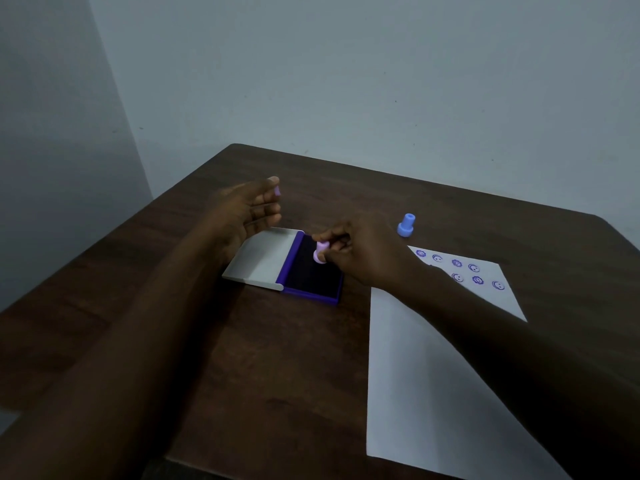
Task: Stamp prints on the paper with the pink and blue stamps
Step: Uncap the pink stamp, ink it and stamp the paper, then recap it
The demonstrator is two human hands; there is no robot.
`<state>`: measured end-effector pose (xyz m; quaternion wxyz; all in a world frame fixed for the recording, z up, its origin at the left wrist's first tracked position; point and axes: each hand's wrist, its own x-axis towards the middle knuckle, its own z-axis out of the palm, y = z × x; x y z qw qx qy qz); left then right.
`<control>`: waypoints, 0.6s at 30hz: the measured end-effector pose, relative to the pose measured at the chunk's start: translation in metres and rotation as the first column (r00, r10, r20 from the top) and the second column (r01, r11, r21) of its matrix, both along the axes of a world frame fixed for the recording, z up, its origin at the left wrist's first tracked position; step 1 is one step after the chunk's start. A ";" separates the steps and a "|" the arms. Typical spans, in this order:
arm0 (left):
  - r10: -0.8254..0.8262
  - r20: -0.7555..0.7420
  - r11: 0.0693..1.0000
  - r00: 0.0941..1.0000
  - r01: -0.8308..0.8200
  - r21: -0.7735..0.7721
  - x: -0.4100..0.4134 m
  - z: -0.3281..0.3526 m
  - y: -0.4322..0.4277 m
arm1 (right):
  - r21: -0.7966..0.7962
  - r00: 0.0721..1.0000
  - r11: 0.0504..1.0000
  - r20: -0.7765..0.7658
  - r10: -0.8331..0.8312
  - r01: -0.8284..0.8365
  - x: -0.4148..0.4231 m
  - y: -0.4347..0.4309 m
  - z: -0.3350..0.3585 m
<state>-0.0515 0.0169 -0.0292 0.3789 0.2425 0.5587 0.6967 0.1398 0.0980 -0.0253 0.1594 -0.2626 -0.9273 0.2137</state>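
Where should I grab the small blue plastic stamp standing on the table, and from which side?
Pinch the small blue plastic stamp by its narrow upper stem, coming down from above. It stands upright on its wider base on the dark wooden table, beyond the white paper sheet, with clear space around it, so fingers can likely close on the stem freely.

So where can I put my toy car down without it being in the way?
The bare table in front of the ink pad, left of the paper, is free. So is the far strip behind the blue stamp. It is crowded around the pad, where the right hand holds the pink stamp.
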 end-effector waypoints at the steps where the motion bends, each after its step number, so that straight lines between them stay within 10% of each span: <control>1: -0.002 -0.004 1.000 1.000 0.002 -0.001 0.001 0.000 0.000 | 0.016 1.000 1.000 -0.001 0.003 -0.003 -0.001 0.001 0.001; 8: -0.005 -0.019 1.000 1.000 0.004 -0.023 0.003 0.002 -0.001 | 0.031 0.999 0.999 0.032 0.041 -0.042 -0.001 0.004 0.014; 13: -0.029 -0.032 0.999 0.999 0.028 -0.026 0.003 0.002 -0.003 | -0.347 0.900 0.932 -0.366 -0.235 0.102 0.041 0.026 0.052; 18: -0.050 -0.051 0.998 0.997 0.048 -0.038 0.011 0.003 -0.001 | -0.671 0.810 0.741 -0.449 -0.377 -0.027 0.095 0.045 0.065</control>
